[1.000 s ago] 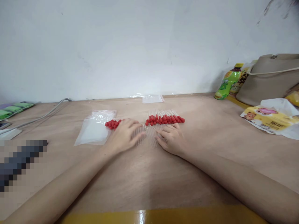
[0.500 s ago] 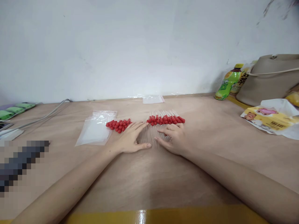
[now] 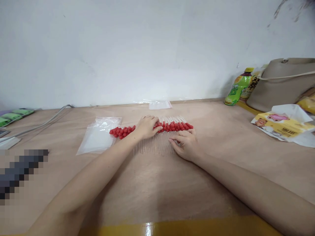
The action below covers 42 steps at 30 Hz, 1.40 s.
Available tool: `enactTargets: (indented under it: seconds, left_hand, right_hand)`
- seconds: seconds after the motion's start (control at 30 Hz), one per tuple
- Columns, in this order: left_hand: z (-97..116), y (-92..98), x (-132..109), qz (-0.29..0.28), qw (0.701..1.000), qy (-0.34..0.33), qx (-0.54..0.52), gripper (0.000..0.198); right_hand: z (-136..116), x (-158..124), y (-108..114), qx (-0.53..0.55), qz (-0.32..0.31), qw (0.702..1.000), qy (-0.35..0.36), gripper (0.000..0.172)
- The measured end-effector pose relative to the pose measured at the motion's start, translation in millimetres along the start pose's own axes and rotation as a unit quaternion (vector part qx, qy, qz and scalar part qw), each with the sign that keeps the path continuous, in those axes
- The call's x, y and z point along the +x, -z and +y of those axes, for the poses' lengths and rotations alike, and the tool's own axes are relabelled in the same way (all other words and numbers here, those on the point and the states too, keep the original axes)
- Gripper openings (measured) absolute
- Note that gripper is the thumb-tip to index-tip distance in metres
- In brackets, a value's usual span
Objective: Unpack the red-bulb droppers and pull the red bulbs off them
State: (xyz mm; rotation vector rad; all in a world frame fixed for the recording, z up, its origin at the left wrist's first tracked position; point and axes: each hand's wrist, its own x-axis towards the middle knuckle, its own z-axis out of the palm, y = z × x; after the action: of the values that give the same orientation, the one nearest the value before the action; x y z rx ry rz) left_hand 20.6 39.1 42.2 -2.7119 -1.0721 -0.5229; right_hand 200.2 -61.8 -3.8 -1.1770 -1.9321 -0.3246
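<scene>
Several clear droppers with red bulbs (image 3: pixel 176 126) lie in a row at the middle of the wooden table (image 3: pixel 157 183). A smaller bunch of red-bulbed droppers (image 3: pixel 121 131) lies to their left. My left hand (image 3: pixel 147 127) rests on the left end of the row, fingers curled over the red bulbs. My right hand (image 3: pixel 185 144) lies just in front of the row, fingers bent and pinched on the clear stems (image 3: pixel 155 146). What either hand holds is hidden by the fingers.
Clear plastic bags (image 3: pixel 98 135) lie at the left, another small bag (image 3: pixel 159 105) by the wall. A green bottle (image 3: pixel 237 87), a beige handbag (image 3: pixel 283 83) and a tissue pack (image 3: pixel 283 126) stand at the right. A grey cable (image 3: pixel 39 126) runs at the left.
My left hand has moved forward from the clear stems up onto the red bulbs at the row's left end. My right hand has stayed near the stems.
</scene>
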Motion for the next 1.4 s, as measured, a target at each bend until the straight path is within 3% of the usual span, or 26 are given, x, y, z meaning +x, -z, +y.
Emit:
enactTargets:
  seconds: [0.13, 0.23, 0.33, 0.4, 0.53, 0.63, 0.7, 0.9, 1.1, 1.27, 1.4]
  left_hand:
    - [4.2, -5.9, 1.1, 0.036, 0.999, 0.031, -0.025, 0.02]
    - [7.9, -9.2, -2.4, 0.095, 0.989, 0.102, -0.057, 0.02]
    - [11.9, -4.9, -18.0, 0.179, 0.959, 0.18, -0.124, 0.021]
    - [14.6, 3.2, -36.2, 0.204, 0.944, 0.192, -0.173, 0.02]
    - [18.5, 21.4, -77.1, 0.164, 0.959, 0.125, -0.194, 0.016]
    - [19.0, 23.7, -96.0, 0.134, 0.971, 0.06, -0.187, 0.012]
    - [18.3, 19.5, -101.3, 0.129, 0.972, 0.029, -0.195, 0.011]
    - [18.8, 14.4, -104.6, 0.11, 0.973, -0.012, -0.203, 0.01]
    - [29.8, 14.7, -98.3, 0.111, 0.98, -0.078, -0.145, 0.031]
    - [35.9, 1.9, -93.4, 0.162, 0.968, -0.139, -0.133, 0.012]
    - [36.1, 0.1, -95.6, 0.169, 0.967, -0.139, -0.129, 0.013]
  right_hand:
    - [0.0, -0.6, -0.5, 0.004, 0.003, 1.0, 0.0, 0.019]
    - [1.1, -1.2, -1.1, 0.004, 0.009, 1.0, -0.003, 0.019]
    - [1.9, -0.9, -1.2, 0.005, 0.025, 1.0, -0.013, 0.016]
    - [1.6, -0.4, -0.4, 0.007, 0.043, 0.999, -0.018, 0.015]
    - [-2.1, 1.0, 3.5, 0.016, 0.065, 0.997, 0.023, 0.035]
    - [-5.7, 1.5, 7.1, 0.014, 0.023, 0.995, 0.093, 0.046]
    - [-6.9, 1.4, 8.4, 0.012, -0.014, 0.991, 0.131, 0.043]
    - [-4.9, 0.7, 6.8, 0.03, -0.037, 0.986, 0.159, 0.016]
    - [-7.0, -0.2, 3.2, 0.056, -0.034, 0.985, 0.161, 0.014]
    - [-11.2, -2.0, 0.9, 0.084, -0.048, 0.98, 0.176, 0.014]
    - [-12.5, -4.3, -2.5, 0.11, -0.035, 0.976, 0.186, 0.013]
